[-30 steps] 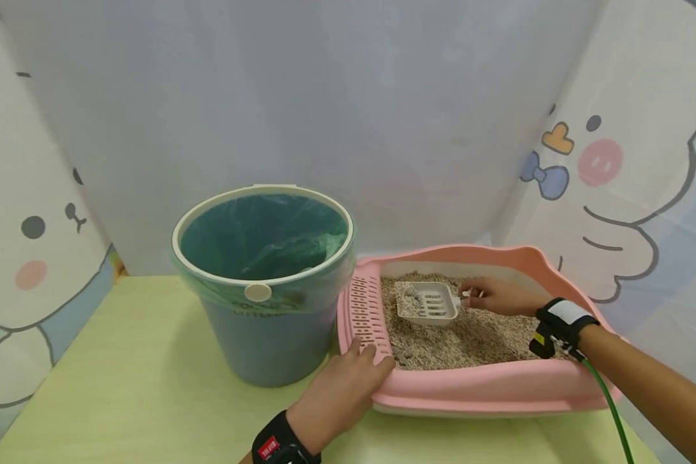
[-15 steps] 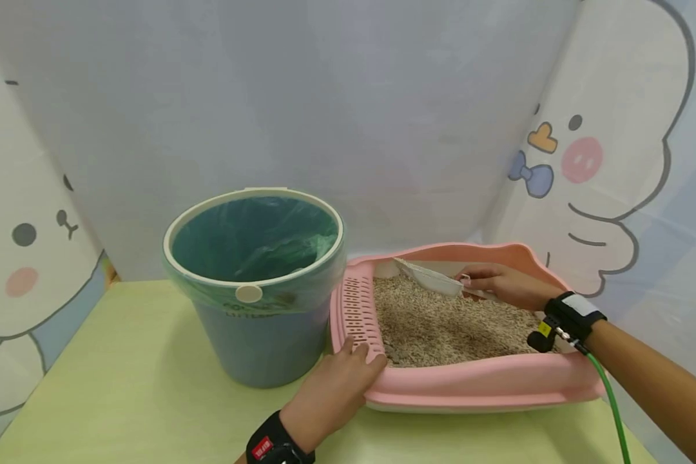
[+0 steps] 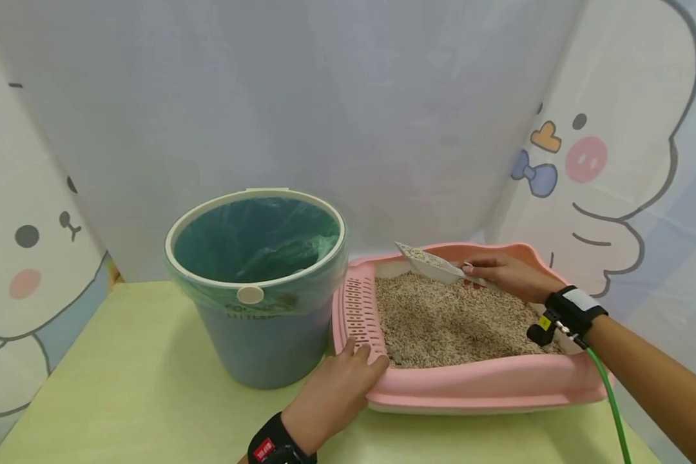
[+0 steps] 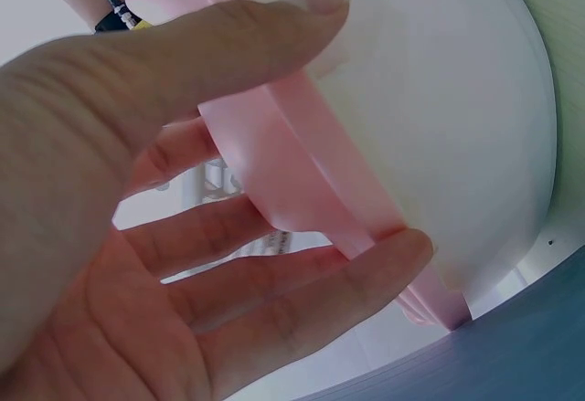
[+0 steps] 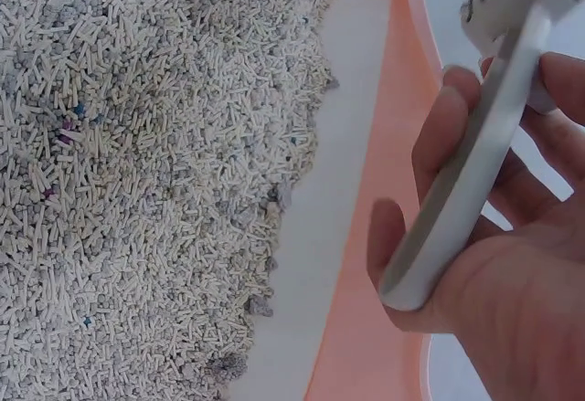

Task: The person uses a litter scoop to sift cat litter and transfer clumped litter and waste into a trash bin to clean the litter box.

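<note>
A pink litter box [image 3: 487,385] holds pellet litter [image 3: 446,325]. My right hand [image 3: 513,277] grips a white litter scoop [image 3: 437,267] by its handle, above the far part of the box. Pellets lie in the scoop, whose front edge points left and tilts up. In the right wrist view the fingers curl round the handle [image 5: 466,177], while most of the scoop's bowl is out of sight. My left hand [image 3: 333,393] holds the box's near left corner. In the left wrist view, thumb and fingers lie on either side of the pink rim [image 4: 274,145].
Left of the box stands a blue-grey bin [image 3: 267,348] with a cream rim and a green liner bag, close against it. Both stand on a light green table [image 3: 110,386]. Curtains with cartoon prints surround the back and sides. A green cable [image 3: 615,406] trails from the right wrist.
The scoop rose from just over the litter and turned from level to tilted, front edge up, still in the right hand. My left hand stays on the box corner.
</note>
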Available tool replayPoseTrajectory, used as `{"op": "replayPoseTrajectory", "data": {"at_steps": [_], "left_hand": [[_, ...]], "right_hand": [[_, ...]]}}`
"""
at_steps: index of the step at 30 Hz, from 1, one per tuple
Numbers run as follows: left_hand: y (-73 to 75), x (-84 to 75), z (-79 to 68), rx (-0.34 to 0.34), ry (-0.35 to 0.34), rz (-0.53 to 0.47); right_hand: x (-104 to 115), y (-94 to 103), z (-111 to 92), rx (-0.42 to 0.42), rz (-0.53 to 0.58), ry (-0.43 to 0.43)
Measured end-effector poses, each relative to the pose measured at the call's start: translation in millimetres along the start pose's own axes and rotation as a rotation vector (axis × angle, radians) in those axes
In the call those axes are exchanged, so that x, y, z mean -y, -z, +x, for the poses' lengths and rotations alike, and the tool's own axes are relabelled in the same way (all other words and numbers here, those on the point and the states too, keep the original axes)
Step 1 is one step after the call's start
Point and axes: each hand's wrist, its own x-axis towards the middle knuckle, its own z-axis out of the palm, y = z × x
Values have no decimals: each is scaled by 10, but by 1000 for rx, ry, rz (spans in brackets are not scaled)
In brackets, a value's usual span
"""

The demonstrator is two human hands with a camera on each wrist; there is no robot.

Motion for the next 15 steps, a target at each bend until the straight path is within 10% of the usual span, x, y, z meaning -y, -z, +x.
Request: {"op": "replayPoseTrajectory", "data": {"at_steps": [15], "left_hand": [[2,-1,10,11,8,5]], "right_hand": [[10,-5,-2,-220,-381,90]]}}
